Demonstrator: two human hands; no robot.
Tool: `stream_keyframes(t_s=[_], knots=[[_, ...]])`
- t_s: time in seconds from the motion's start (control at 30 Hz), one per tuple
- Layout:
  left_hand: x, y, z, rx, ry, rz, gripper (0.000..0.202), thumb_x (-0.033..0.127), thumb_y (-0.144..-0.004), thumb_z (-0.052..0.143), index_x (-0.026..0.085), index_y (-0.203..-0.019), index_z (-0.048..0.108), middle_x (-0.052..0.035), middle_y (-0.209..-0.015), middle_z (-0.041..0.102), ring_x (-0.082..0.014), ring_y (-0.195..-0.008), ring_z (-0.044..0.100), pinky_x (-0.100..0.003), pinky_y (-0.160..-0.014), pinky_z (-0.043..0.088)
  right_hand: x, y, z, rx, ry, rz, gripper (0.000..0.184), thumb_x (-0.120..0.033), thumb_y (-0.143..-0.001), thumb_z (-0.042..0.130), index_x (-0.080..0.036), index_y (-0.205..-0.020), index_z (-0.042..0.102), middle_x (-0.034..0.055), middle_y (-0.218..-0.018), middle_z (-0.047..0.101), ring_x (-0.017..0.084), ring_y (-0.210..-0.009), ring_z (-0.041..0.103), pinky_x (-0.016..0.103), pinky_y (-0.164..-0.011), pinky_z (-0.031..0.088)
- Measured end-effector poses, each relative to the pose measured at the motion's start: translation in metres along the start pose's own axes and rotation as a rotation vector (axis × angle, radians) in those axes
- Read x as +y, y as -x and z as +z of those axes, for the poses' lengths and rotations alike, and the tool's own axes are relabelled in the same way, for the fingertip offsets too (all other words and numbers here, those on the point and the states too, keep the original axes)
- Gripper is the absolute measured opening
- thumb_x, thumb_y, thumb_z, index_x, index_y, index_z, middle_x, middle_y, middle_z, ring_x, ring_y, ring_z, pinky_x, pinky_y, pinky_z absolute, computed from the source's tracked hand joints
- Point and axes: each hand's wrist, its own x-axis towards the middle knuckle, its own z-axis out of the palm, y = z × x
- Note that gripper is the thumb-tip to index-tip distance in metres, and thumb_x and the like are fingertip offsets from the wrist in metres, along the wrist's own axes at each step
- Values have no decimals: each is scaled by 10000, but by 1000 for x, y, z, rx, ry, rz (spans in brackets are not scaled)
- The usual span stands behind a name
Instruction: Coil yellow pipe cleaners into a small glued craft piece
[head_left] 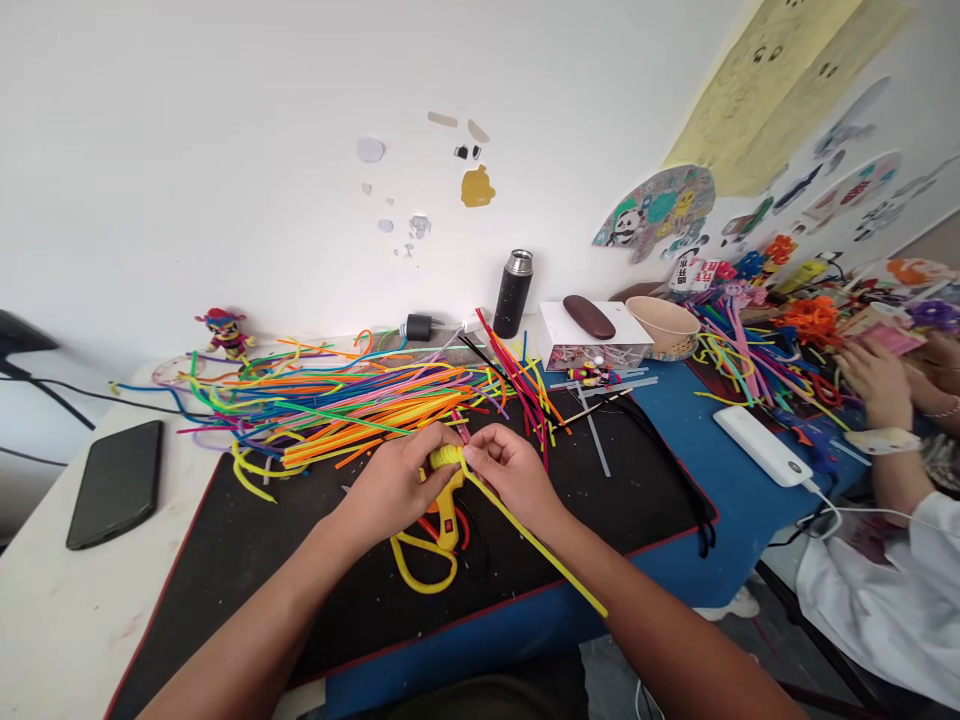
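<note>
My left hand [397,480] pinches a small yellow coil of pipe cleaner [445,457] above the black mat [247,540]. Facing it, my right hand [506,470] is closed on the same yellow pipe cleaner, whose free length [540,545] trails down to the right past the mat's edge. Under my hands lies a yellow glue gun [448,510] with a looped yellow piece [420,570] beside it.
A heap of coloured pipe cleaners [337,395] lies behind my hands. A phone [116,482] rests at the left. A dark bottle [513,293], a white box [592,340], a bowl [664,325] and a power bank [761,445] stand at the right, where another person's hands [874,385] work.
</note>
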Motion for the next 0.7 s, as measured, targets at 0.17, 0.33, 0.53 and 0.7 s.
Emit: stream_keyframes(t_s=[0.17,0.33,0.53,0.7], knots=[[1,0,-1,-4,-40,0,134,214,-972,586,241,-1099,615,-28,-970,763,-189,-787,705,-287,-722,503,0,0,0,9,-8,-24,427,-581,-819,803,-209,-925,620,-87,-601,485,93,-495,370,236,-470,273],[-2,1,0,-7,-104,20,125,194,-972,570,241,-1084,599,-27,-954,758,-203,-806,712,-288,-709,495,1,0,2,-15,2,-31,383,-543,-863,775,-202,-965,635,-87,-594,487,85,-461,370,234,-432,255],[0,1,-1,-13,-119,13,196,199,-961,569,251,-1148,599,-45,-1031,777,-218,-834,733,-302,-733,516,-1,1,3,-45,4,-30,363,-533,-882,761,-205,-969,629,-113,-555,436,70,-398,369,219,-390,269],[0,2,-2,-10,-126,-40,324,175,-924,581,259,-1234,534,-31,-1014,769,-218,-814,744,-288,-693,516,-1,2,2,-44,1,-19,353,-527,-872,767,-216,-948,620,-125,-535,396,67,-385,326,217,-380,259]])
